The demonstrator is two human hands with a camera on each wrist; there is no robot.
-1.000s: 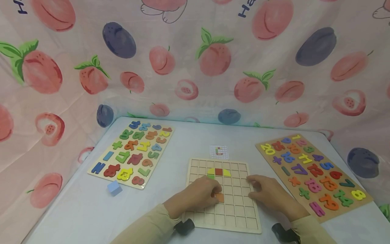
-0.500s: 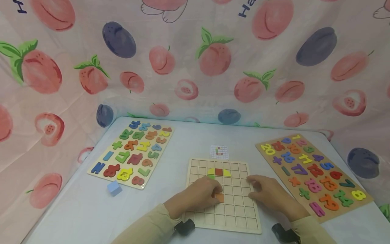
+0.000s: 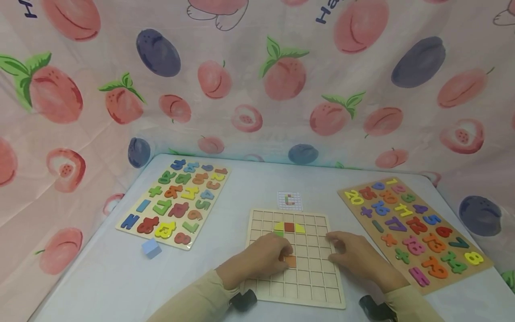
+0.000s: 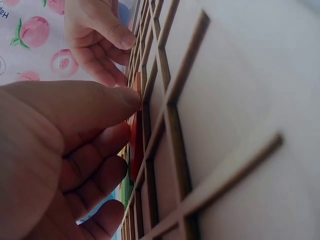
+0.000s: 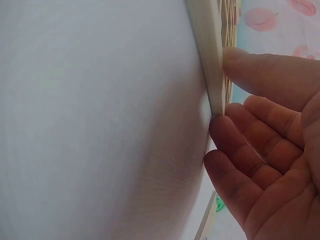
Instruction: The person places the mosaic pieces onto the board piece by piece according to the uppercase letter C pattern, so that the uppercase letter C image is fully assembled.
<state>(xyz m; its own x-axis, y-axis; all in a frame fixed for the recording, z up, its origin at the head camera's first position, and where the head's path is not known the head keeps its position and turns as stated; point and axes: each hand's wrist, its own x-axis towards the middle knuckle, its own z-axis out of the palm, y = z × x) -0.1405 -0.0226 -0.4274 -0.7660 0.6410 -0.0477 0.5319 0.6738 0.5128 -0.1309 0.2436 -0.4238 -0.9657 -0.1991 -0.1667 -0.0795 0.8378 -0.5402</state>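
Observation:
My left hand (image 3: 263, 255) lies over the square wooden grid board (image 3: 318, 279), fingers loosely bent. In the left wrist view its thumb tip is at an orange tile (image 4: 138, 82), and its fingertips are right beside a red tile (image 4: 137, 150). In the head view the orange tile shows just past the fingertips; the hand hides the neighbouring squares. A green tile (image 3: 278, 234) peeks out beyond the knuckles. My right hand (image 3: 358, 255) rests at the board's right edge. In the right wrist view its thumb touches the top of the edge, and relaxed fingertips meet the side.
Near the board's far side lie yellow tiles (image 3: 300, 228) and a red one. Behind the board is a small pattern card (image 3: 289, 201). Number boards stand left (image 3: 183, 201) and right (image 3: 414, 232), the right one close beyond my right hand. A blue cube (image 3: 151, 248) sits front left.

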